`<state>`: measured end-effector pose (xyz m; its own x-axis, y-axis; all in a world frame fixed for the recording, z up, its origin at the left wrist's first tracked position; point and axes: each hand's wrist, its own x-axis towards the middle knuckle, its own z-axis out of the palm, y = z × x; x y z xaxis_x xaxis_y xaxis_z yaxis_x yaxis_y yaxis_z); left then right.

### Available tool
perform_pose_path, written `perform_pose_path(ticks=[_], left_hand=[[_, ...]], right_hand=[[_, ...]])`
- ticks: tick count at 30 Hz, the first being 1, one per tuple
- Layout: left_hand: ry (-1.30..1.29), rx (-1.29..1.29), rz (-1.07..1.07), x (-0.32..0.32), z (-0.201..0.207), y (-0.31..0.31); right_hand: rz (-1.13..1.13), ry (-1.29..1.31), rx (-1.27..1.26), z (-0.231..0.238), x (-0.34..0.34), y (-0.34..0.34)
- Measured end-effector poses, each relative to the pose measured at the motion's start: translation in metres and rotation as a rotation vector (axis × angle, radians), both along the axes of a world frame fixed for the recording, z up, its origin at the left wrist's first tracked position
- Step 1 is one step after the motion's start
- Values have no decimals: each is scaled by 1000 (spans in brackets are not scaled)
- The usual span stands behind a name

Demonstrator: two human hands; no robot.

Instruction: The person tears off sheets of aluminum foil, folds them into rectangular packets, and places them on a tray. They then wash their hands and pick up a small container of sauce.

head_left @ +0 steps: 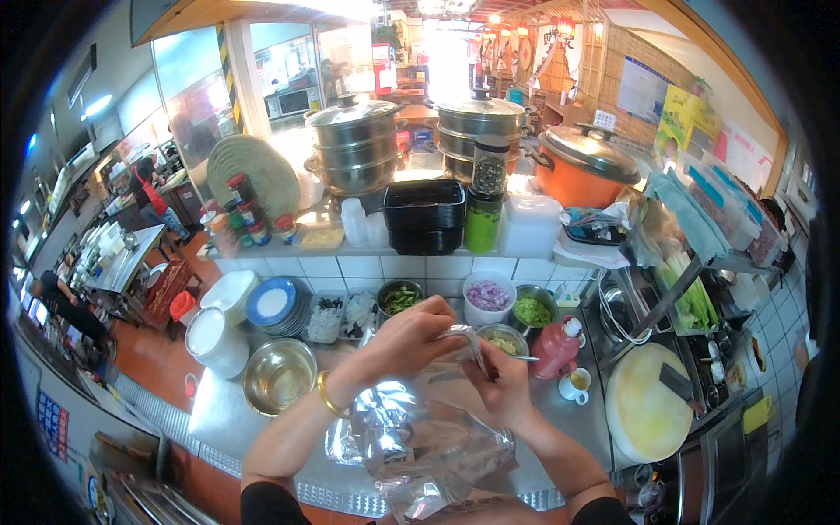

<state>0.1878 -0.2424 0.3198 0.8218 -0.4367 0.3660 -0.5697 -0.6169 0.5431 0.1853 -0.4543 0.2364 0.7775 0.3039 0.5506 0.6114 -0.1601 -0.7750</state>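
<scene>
Both hands are raised over the middle of the steel counter, gripping the upper edge of a crinkled clear plastic bag [442, 437]. My left hand [418, 337], with a gold bangle at its wrist, has its fingers closed on the gathered plastic. Just to the right and a little nearer, my right hand [501, 389] pinches the same plastic. The bag hangs down toward me, and shiny silver packaging [372, 420] lies under and beside it. Its contents cannot be made out. A bowl of chopped food [500, 338] with a spoon stands right behind my right hand.
A steel bowl [280, 376], stacked plates [276, 304] and white containers [217, 341] stand left. Behind are tubs of chopped onion [489, 296] and greens [532, 310]. A red jug [557, 348], white cup [575, 385] and round cutting board [647, 411] with a cleaver [676, 382] are right.
</scene>
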Motion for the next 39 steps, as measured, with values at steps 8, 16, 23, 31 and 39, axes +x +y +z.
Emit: perform_pose_path(ticks=[8,16,23,31,39], left_hand=[[-519,61,247,-33,-20,20],[386,-342,158,-30,-31,61],[453,-399,117,-26,-29,62],[83,-45,115,-24,24,43],[58,388,-95,10,51,6]], right_hand=[[-128,102,131,-4,13,-21],[-136,117,131,-4,14,-23],[-119,247,229,-25,12,-18],[-224,-219,-81,21,33,-24],[105,-254,-387,68,30,5]])
